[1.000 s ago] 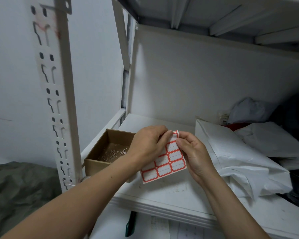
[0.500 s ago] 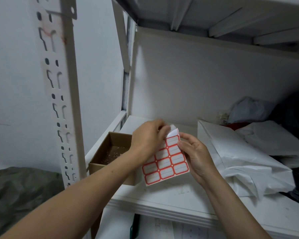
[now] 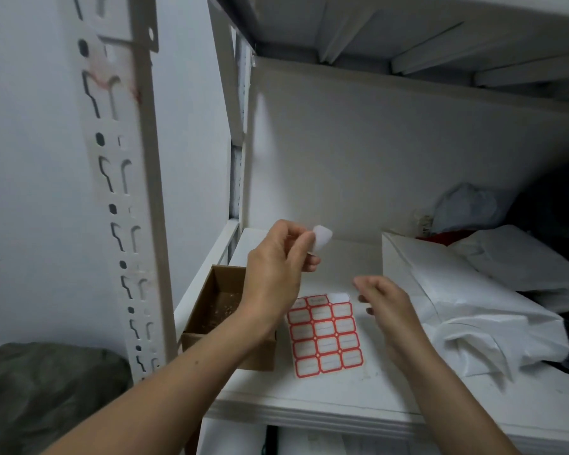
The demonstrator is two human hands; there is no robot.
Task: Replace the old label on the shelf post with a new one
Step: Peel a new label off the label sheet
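Peeling is done: the left hand (image 3: pixel 276 274) now pinches a single small white sticker (image 3: pixel 321 239) between thumb and forefinger, lifted clear above the shelf, where half a second ago that label was only curling up from the top corner of the sheet. The red-bordered sheet of blank stickers (image 3: pixel 326 336), held up in both hands before, now lies flat on the white shelf board (image 3: pixel 342 392) just beside the open brown cardboard box (image 3: pixel 224 310), with a bare white gap at its top right corner where the label came away. The right hand (image 3: pixel 386 307) has let go of the sheet and hovers just above and to the right of it, fingers (image 3: pixel 363 284) loose and spread, grasping nothing.

That likely puts the task at its carrying step: the new label is free and ready to go to the white perforated metal shelf post (image 3: pixel 122 192) on the left. High on that post sits a pale patch with reddish smears (image 3: pixel 112 80), which looks like residue of the old label, so the spot seems already stripped. The left forearm reaches in from the lower left with the wrist bent upward, the sticker's blank side toward the camera; which face is adhesive cannot be told.
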